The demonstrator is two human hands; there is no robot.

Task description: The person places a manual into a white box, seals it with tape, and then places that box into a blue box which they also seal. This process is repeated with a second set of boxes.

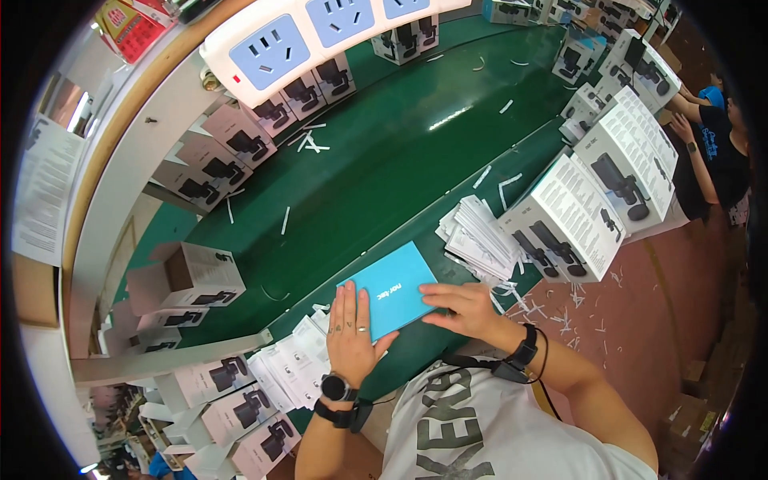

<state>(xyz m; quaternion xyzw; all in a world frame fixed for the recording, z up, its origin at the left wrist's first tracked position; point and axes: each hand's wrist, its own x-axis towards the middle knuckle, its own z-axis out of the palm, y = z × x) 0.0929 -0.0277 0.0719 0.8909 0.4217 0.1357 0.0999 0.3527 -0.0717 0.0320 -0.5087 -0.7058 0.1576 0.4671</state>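
Note:
A flat, bright blue rectangular packet (390, 280) with white print lies on the green work surface in front of me. My left hand (352, 328) rests flat along its left edge, fingers stretched and thumb out to the side. At the right edge, the fingertips of my right hand (468, 308) touch the blue packet, with the thumb apart below them. The packet's underside is hidden. Beside my left hand lies a spread pile of white printed leaflets (292, 364). Just beyond my right hand is another stack of folded white leaflets (480, 240).
A green conveyor belt (384, 152) curves past, scattered with paper strips. White boxes with microphone pictures stand at right (560, 228), at lower left (248, 408) and along the far side (240, 136). A power strip (320, 36) hangs overhead. Another person (712, 136) works at far right.

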